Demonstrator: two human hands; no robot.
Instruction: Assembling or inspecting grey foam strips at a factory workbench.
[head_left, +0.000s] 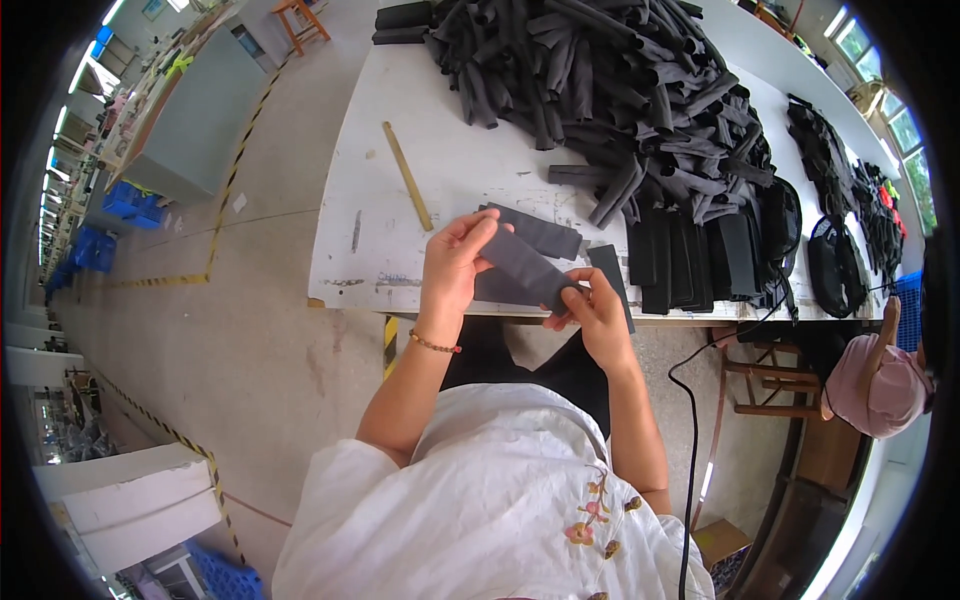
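Note:
Between my two hands, above the table's near edge, stretches a dark grey fabric strip (527, 262). My left hand (458, 258) pinches its upper left end between thumb and fingers. The lower right end is gripped by my right hand (592, 308), thumb on top. Beneath and behind it lie more flat dark pieces: one strip (540, 232) just beyond, another piece (503, 288) partly hidden under the held strip, and a narrow black strip (610, 285) to the right of my right hand.
A large heap of black fabric tubes (590, 80) covers the far side of the white table (345, 200). Flat black panels (680, 262) stand in a row at right, beside black bags (838, 265). A yellowish ruler (407, 176) lies at left. A black cable (692, 430) hangs down; another person (875, 385) sits at right.

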